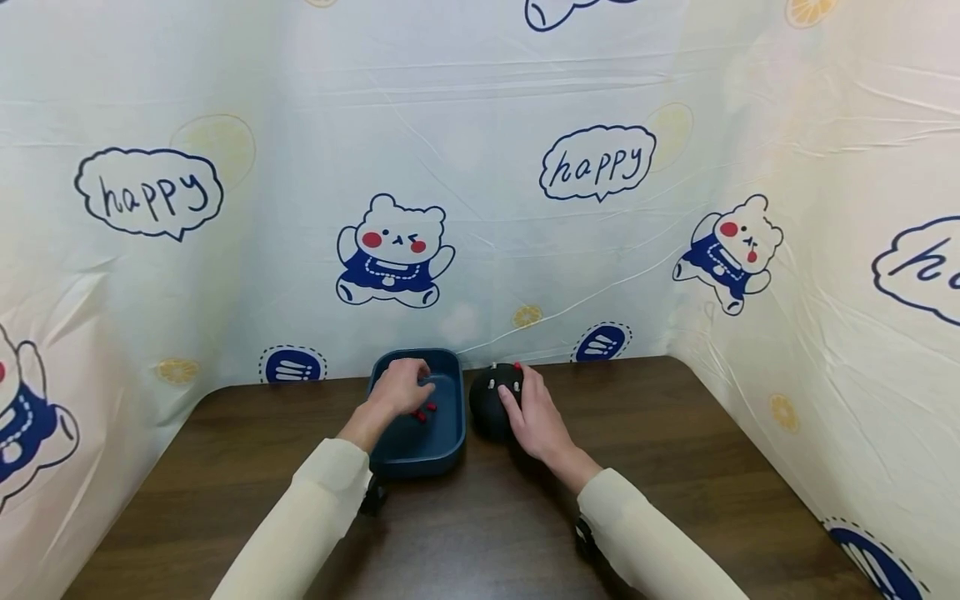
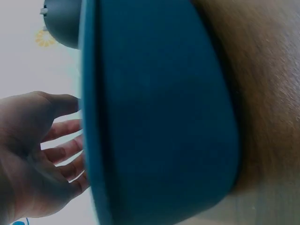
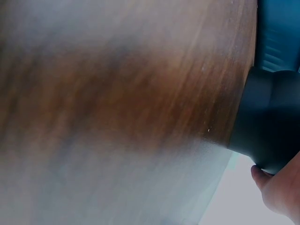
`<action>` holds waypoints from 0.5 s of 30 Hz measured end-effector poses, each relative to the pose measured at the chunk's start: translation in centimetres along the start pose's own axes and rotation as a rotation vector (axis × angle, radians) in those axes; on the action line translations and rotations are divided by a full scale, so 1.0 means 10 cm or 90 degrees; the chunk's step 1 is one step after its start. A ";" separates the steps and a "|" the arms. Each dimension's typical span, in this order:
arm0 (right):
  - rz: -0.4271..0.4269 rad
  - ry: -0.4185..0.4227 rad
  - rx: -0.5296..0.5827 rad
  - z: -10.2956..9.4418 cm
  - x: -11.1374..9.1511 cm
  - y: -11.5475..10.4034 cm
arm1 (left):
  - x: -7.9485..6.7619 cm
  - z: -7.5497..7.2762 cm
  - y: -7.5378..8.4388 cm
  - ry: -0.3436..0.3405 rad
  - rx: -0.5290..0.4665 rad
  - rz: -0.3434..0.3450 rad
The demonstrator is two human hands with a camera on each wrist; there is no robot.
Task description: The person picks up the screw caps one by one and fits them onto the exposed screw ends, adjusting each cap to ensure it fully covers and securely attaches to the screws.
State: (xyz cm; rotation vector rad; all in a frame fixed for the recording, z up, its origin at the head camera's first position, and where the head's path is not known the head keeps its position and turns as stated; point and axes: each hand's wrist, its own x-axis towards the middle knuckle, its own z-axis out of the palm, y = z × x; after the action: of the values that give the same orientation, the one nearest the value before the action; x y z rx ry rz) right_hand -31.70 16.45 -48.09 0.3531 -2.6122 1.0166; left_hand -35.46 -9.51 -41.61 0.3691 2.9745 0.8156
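In the head view a blue rectangular bin stands on the table, with several small red pieces on its floor. My left hand reaches over the bin, its fingers loosely bent above the pieces. The left wrist view shows that hand with thumb and fingers apart, the fingertips hidden behind the bin's wall. To the right of the bin my right hand grips a black rounded object by its right side. Small silvery pegs stick out of its top, and a red piece shows near the fingertips.
The brown wooden table runs back to a printed curtain close behind the bin and the black object. This curtain also hangs along both sides. Dark wrist cameras sit under the cream sleeves.
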 end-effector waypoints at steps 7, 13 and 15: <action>0.004 -0.004 0.000 -0.01 -0.01 -0.01 | 0.03 0.08 -0.14 -0.041 0.023 -0.043; 0.003 0.002 -0.001 0.00 0.00 0.00 | 0.08 0.15 -0.25 -0.074 0.019 -0.084; 0.003 0.001 -0.003 0.00 0.00 0.00 | 0.08 0.18 -0.27 -0.082 0.020 -0.092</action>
State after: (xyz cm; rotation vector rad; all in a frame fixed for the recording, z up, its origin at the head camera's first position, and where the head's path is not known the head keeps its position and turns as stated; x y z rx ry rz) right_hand -31.71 16.48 -48.06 0.3447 -2.6140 1.0121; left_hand -36.66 -10.71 -44.52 0.1952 2.8578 0.7028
